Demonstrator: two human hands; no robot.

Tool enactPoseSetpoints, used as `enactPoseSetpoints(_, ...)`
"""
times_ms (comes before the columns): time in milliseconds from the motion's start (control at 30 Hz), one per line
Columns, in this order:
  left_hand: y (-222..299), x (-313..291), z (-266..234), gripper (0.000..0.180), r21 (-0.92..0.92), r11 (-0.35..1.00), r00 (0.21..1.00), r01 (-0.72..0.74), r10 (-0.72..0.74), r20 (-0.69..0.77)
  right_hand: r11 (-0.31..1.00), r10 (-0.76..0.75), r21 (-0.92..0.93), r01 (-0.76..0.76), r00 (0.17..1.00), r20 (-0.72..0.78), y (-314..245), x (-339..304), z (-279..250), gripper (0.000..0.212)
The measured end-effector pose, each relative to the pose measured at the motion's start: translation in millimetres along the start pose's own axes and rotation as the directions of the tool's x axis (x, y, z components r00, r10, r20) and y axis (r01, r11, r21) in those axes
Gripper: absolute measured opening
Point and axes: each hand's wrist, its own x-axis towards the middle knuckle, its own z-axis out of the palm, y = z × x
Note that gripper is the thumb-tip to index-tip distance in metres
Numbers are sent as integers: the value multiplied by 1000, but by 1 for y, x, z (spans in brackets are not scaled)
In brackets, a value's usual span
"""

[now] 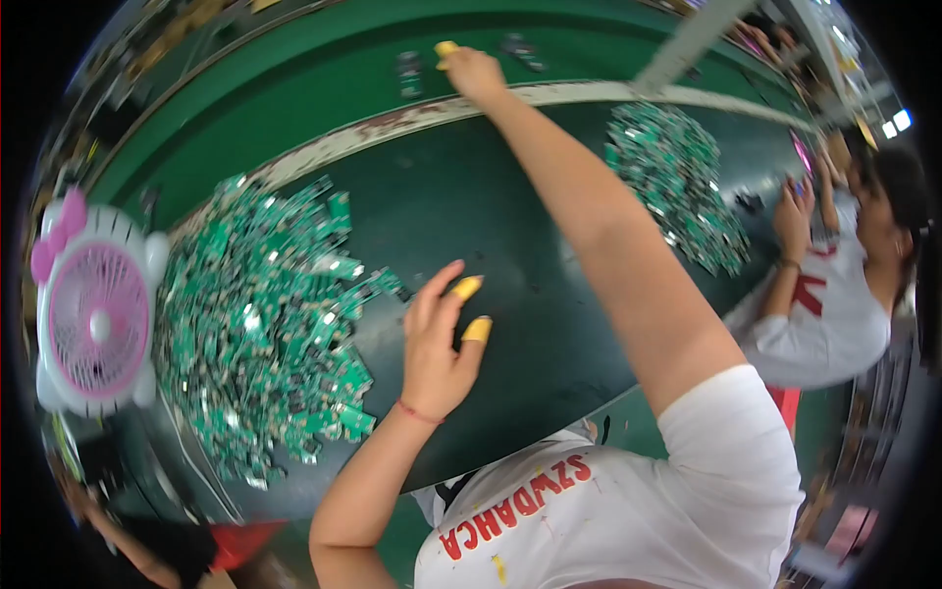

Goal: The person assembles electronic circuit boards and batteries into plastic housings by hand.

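My left hand (442,344) hovers over the dark green tabletop (530,324), fingers apart and holding nothing. Yellow finger covers sit on its thumb and one finger. Beside it lies a large heap of small green circuit boards (265,324), with a few boards spilling toward my fingers. My right arm is stretched far ahead, over the table's pale, worn ledge. There my right hand (475,75), with a yellow finger cover showing, is above the green belt (294,98). Its fingertips are mostly hidden. A small dark board-like piece (409,75) lies left of it, another dark piece (522,52) to its right.
A white and pink character-shaped fan (98,314) stands at the left edge. A second heap of green circuit boards (672,177) lies at the right, before a co-worker in a white shirt (824,304). A grey metal post (692,44) rises beyond the ledge.
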Motion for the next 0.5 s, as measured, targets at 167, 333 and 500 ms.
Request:
enactPoseSetpoints(167,-16,7,-9,34,61,997,998,-52,53,-26,989,-105,69,128,957,-269,-18,-15,-24,28)
enactPoseSetpoints(333,-4,1,3,32,8,997,997,-82,82,-8,977,-102,158,143,965,-241,-19,-77,-47,26)
enactPoseSetpoints(500,-5,-1,3,32,-48,995,996,-84,83,-19,968,-90,219,126,982,-165,-47,-148,-74,23)
